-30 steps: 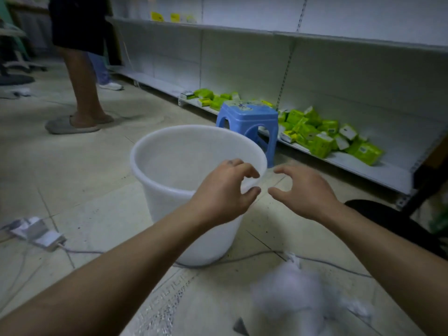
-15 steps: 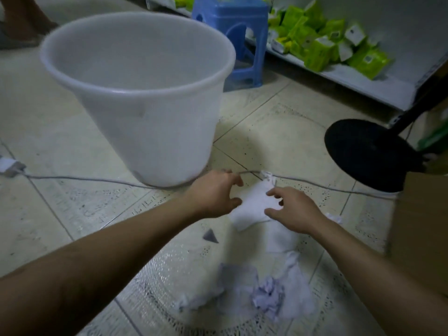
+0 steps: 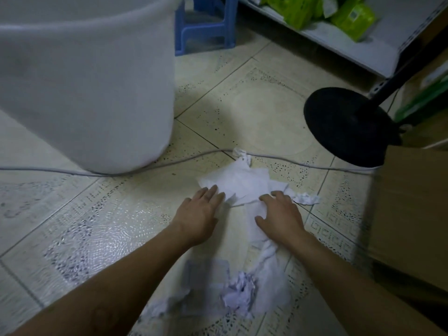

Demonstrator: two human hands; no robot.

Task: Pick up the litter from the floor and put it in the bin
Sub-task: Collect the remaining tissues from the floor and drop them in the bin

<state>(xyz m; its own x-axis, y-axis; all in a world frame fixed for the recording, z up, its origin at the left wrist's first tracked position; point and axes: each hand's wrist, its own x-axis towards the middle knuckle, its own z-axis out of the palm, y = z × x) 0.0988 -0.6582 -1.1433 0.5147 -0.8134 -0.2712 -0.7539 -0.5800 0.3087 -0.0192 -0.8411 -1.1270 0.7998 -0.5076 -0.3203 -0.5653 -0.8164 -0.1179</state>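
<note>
A large white plastic bin (image 3: pixel 92 93) stands on the tiled floor at the upper left. White paper litter (image 3: pixel 242 183) lies spread on the floor in front of me, with a crumpled ball (image 3: pixel 240 291) and more scraps nearer to me. My left hand (image 3: pixel 200 214) lies flat on the floor, fingertips touching the left edge of the white sheet. My right hand (image 3: pixel 278 215) rests on the paper with fingers spread. Neither hand has closed around anything. A small crumpled scrap (image 3: pixel 306 198) sits just right of my right hand.
A grey cable (image 3: pixel 169 161) runs across the floor past the bin's base. A black round stand base (image 3: pixel 344 124) sits at the right, next to a cardboard box (image 3: pixel 409 202). A blue stool (image 3: pixel 206 23) and a shelf with green packs (image 3: pixel 349 15) are behind.
My view has dropped closer to the floor. Both hands have come down from beside the bin rim and now press on the white paper.
</note>
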